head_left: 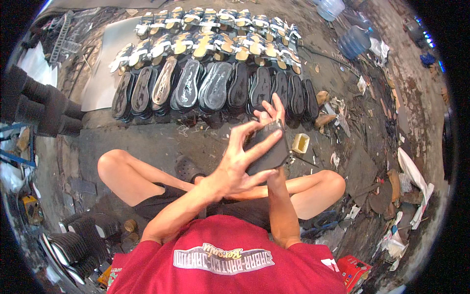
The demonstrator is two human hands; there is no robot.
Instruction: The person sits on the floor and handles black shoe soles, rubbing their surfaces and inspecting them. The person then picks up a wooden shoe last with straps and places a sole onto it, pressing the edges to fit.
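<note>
A black, flat slab with cut corners (268, 153) is held up in front of my crossed legs; I cannot make out exactly what it is. My left hand (240, 158) grips it from the left, with a finger stretched across its face and the thumb along its lower edge. Behind the slab is my right hand (272, 109), mostly hidden, its fingertips rising above the top edge. Beyond both hands runs a row of stacked black shoe soles (215, 87). One sole near the left of the row (164, 82) has a shiny, tan surface.
Two rows of sandals with white straps (203, 44) lie beyond the soles. A small tub of yellowish stuff (300, 143) stands right of my hands. Dark stacks (44, 105) rise at the left; more soles (73, 245) lie lower left. Scraps (391, 191) litter the right. A perforated clog (186, 169) lies near my shins.
</note>
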